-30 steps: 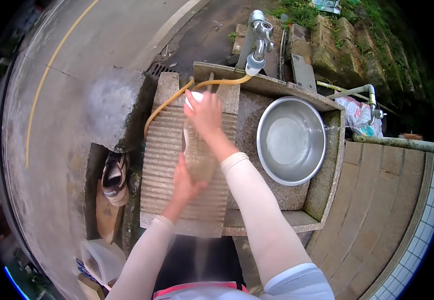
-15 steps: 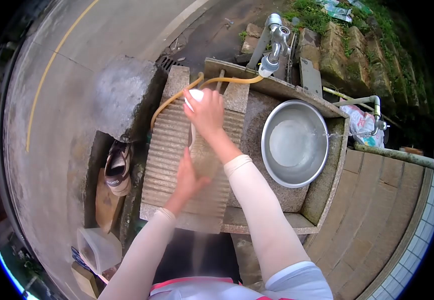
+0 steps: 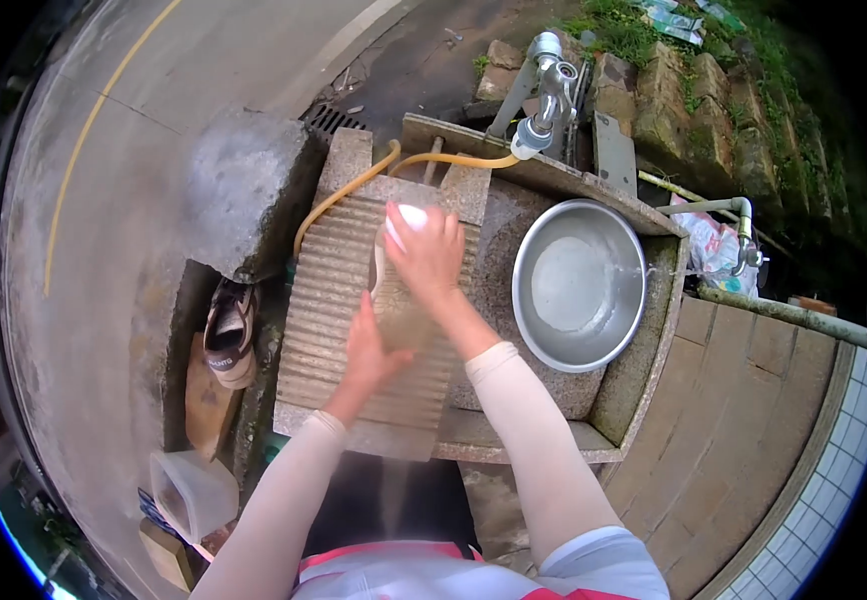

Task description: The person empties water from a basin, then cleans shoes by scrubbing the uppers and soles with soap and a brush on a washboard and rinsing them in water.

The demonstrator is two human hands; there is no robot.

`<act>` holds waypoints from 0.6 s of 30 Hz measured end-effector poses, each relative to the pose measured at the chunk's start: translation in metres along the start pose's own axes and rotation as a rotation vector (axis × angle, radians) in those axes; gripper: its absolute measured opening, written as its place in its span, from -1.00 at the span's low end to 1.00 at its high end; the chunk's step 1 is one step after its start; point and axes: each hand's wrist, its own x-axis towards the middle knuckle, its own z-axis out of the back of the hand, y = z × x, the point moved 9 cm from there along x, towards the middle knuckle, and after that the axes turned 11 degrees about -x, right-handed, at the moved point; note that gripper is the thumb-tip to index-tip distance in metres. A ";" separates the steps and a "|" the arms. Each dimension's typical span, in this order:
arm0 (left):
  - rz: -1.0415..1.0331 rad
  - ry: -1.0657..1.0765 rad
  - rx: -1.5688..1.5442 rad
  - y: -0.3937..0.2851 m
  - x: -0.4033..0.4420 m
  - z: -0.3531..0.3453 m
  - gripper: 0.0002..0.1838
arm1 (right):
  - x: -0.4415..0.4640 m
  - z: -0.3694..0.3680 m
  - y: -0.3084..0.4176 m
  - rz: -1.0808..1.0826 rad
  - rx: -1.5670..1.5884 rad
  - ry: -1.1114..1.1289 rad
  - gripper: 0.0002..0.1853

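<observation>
My right hand (image 3: 429, 255) is closed round a smooth white object (image 3: 413, 217), whose kind I cannot make out because the fingers cover most of it. Under that hand lies a pale thing with a curved, light rim (image 3: 378, 268), mostly hidden. My left hand (image 3: 366, 350) is lower on the ribbed stone washboard (image 3: 319, 295), its thumb spread from its fingers and its fingertips near the rim's lower end. A blurred patch beside the left palm hides any finer detail there. Both forearms wear pale sleeves.
Right of the washboard, a metal basin (image 3: 525, 300) holding water stands in the stone sink (image 3: 644, 385). A tap (image 3: 554, 95) with a yellow hose (image 3: 349, 190) rises behind. At left are a concrete block (image 3: 244, 190), a shoe (image 3: 231, 335) and a translucent plastic container (image 3: 194, 490).
My right hand has come down a little and to the right with the white object. The left hand stays almost in place, and the whole view has shifted slightly.
</observation>
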 end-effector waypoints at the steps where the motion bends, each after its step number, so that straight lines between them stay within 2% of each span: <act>1: 0.023 0.000 0.039 -0.001 0.000 -0.001 0.38 | -0.040 0.018 0.012 0.072 0.033 0.041 -0.52; 2: 0.028 0.013 0.015 -0.003 0.001 -0.001 0.39 | -0.069 0.026 0.024 0.146 0.074 0.084 -0.50; 5: 0.078 0.049 -0.043 0.006 0.001 -0.006 0.43 | -0.073 0.028 0.031 0.282 0.173 0.097 -0.46; 7: 0.062 0.020 0.009 0.005 -0.001 -0.004 0.43 | -0.018 -0.001 0.024 0.232 0.165 0.100 -0.50; 9: 0.050 0.013 -0.010 0.008 0.003 -0.006 0.44 | 0.038 -0.029 0.018 0.032 0.031 0.109 -0.56; 12: -0.007 0.012 -0.012 0.010 -0.004 -0.001 0.44 | 0.043 -0.032 0.031 0.084 -0.027 0.166 -0.56; 14: 0.004 0.029 -0.036 0.003 0.000 -0.002 0.43 | -0.017 0.010 0.042 0.228 0.047 0.033 -0.54; 16: 0.089 0.027 -0.517 0.012 0.010 -0.006 0.39 | -0.083 0.038 0.042 0.202 0.161 0.074 -0.47; 17: 0.132 -0.028 -0.862 0.042 0.016 -0.021 0.38 | -0.095 0.045 0.040 0.232 0.178 0.131 -0.51; 18: 0.090 -0.049 -0.735 0.042 0.011 -0.019 0.36 | -0.091 0.044 0.038 0.269 0.218 0.106 -0.52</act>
